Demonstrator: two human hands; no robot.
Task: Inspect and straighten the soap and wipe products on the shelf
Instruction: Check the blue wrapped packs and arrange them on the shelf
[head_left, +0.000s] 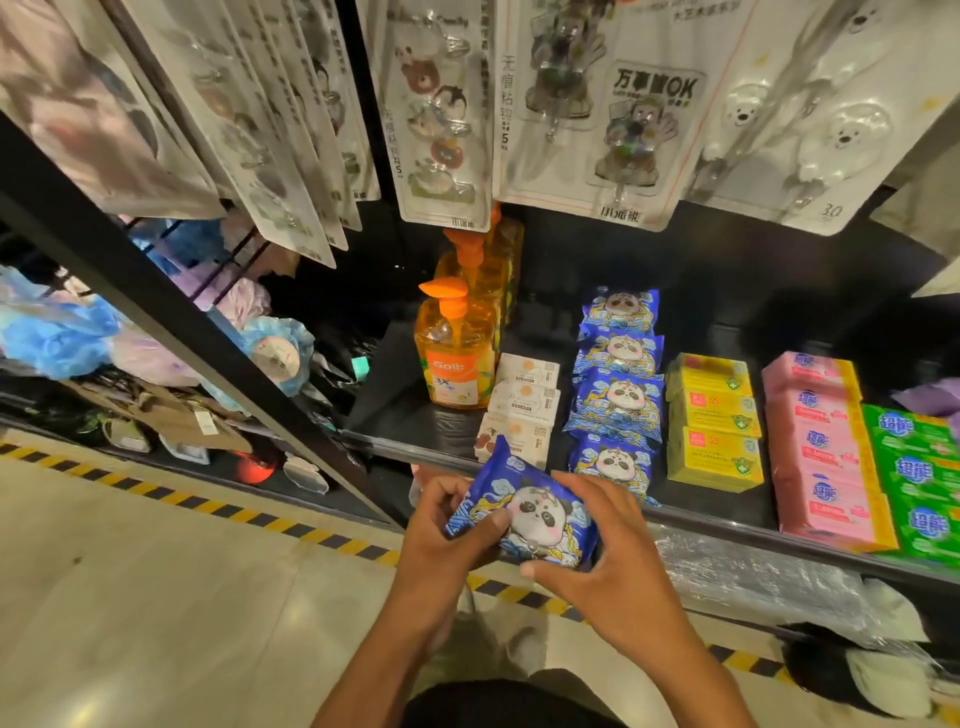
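before shelf (597, 460), both hands' fingers (566, 480) grip wipe pack (530, 512)

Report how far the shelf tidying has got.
Looks done: the yellow soap boxes, pink soap bars and green soap bars sit in even columns. In hand: the left hand and right hand both grip one blue panda wipe pack, off the shelf. Left: return it to the panda wipe row, whose front packs look slightly askew, and probably square up the white boxes.
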